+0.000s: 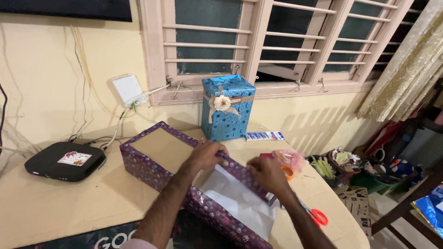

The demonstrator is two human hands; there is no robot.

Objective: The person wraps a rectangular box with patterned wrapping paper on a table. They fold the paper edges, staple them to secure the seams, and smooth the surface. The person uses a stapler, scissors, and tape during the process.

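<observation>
Forearms are stretched in from the bottom of the frame, both angled up toward the centre. The left hand (207,156) is laid palm-down with fingers curled over the top edge of a cardboard box (162,148) that's being covered in purple gift wrap (217,216). The right hand (267,175) is set just beside it to the right, fingers bent and pressed onto the same wrapped edge, pinning the paper down. The white underside of the wrap (240,198) is seen right below both hands, so the box edge sits under the fingertips while the loose paper hangs toward the lower centre.

One box is being handled, and it's placed mid-frame on a cream tabletop (60,198). One finished gift, a blue starry box with a cream flower bow (227,107), is stood upright behind it under the window. One pair of orange-handled scissors (316,216) is lying at lower right, close to the right forearm. One orange tape roll (288,172) is tucked just past the right hand. One black router-type box (64,160) is parked at the left.
</observation>
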